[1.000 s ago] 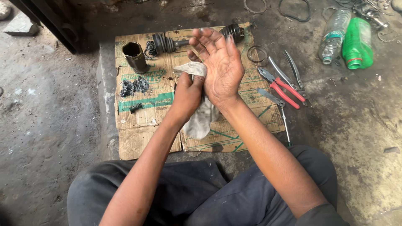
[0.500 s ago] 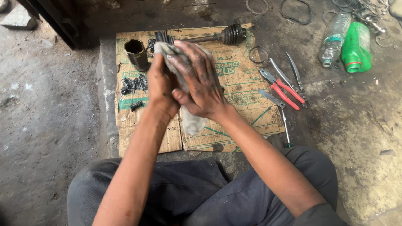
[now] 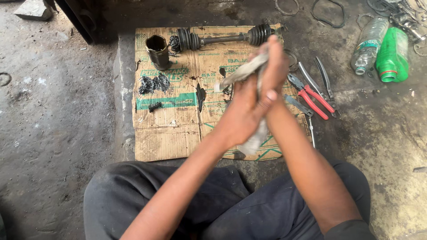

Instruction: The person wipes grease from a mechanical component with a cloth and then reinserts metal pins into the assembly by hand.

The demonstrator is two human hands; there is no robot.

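Greyish, grease-stained cloth is what it all centres on: a rag (image 3: 249,73) pinched between both palms, one end poking out up and to the left of the fingers, the other tail hanging below the wrists. The left hand (image 3: 242,113) is wrapped around the cloth from the near side, fingers curled tight on it, thumb up against the other hand. The right hand (image 3: 271,66) is pressed flat-ish against the far side, fingers pointing away from the body, closed onto the same rag. Looks like a wiping grip, both forearms crossing in toward each other above the lap.

Right under the hands is a sheet of flattened cardboard (image 3: 169,142), probably there to keep parts off the dirty concrete floor (image 3: 53,133). Beyond the fingertips lies a drive axle shaft (image 3: 222,39) with rubber boots at each end. Off to the left of the hands stands a metal joint cup (image 3: 158,51), with black greasy bits (image 3: 153,83) near it. Just right of the hands are red-handled pliers (image 3: 313,95), and farther right a green bottle (image 3: 392,55) beside a clear bottle (image 3: 368,44).
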